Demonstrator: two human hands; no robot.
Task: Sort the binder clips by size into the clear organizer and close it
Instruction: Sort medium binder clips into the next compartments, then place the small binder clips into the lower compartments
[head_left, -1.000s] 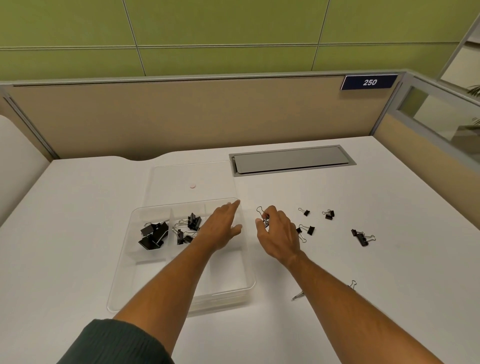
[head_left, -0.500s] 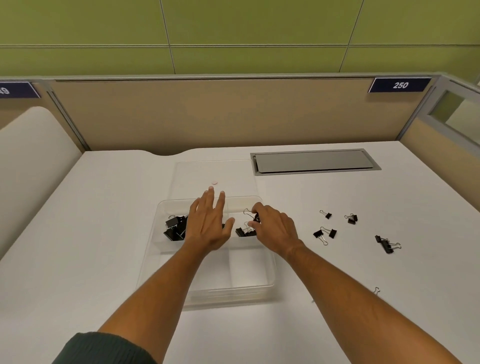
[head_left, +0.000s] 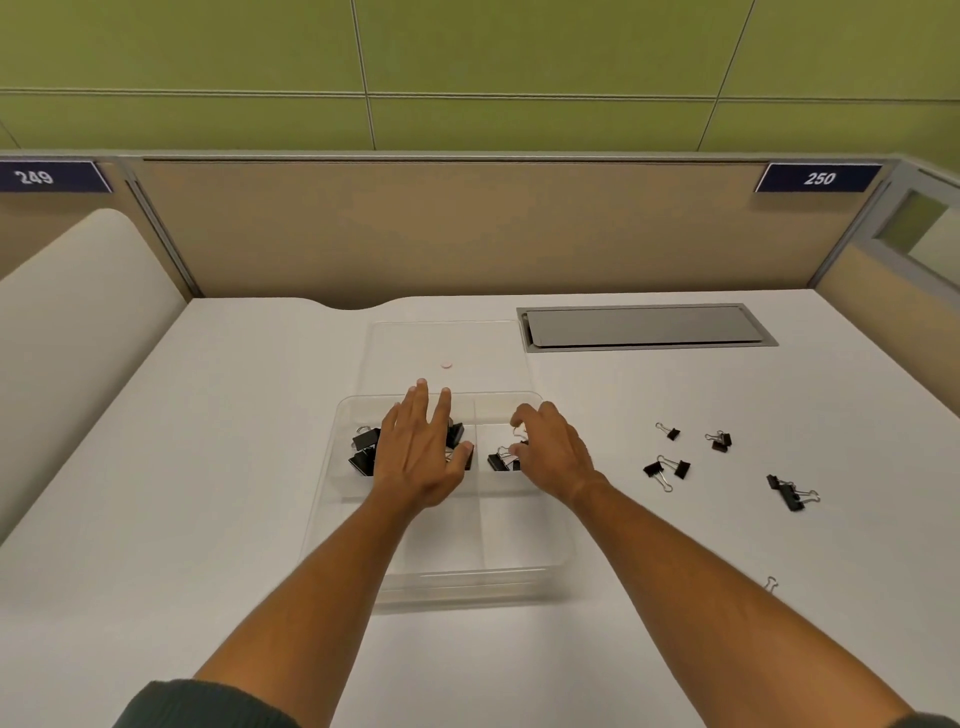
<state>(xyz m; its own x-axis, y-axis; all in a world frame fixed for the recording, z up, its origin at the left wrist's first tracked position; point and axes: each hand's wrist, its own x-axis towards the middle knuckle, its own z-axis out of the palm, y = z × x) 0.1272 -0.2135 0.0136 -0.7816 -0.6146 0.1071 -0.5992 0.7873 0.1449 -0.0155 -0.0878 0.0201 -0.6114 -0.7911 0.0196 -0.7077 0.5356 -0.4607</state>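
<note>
White desk (head_left: 208, 467), clear organizer (head_left: 441, 582) mid-desk, both hands over far compartments, loose binder clips (head_left: 670, 467) right

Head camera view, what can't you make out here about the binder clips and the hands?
- Clips in the organizer's far-left compartments: left hand covers most; count unclear.
- Right hand: fingers curled over a clip; grip unclear.
- Clip by the right forearm: mostly hidden.
- Loose clips' sizes: too small.

Bright, even overhead light, faint soft shadows, slight overall softness, and wide-angle bending of straight edges toward the borders.
</note>
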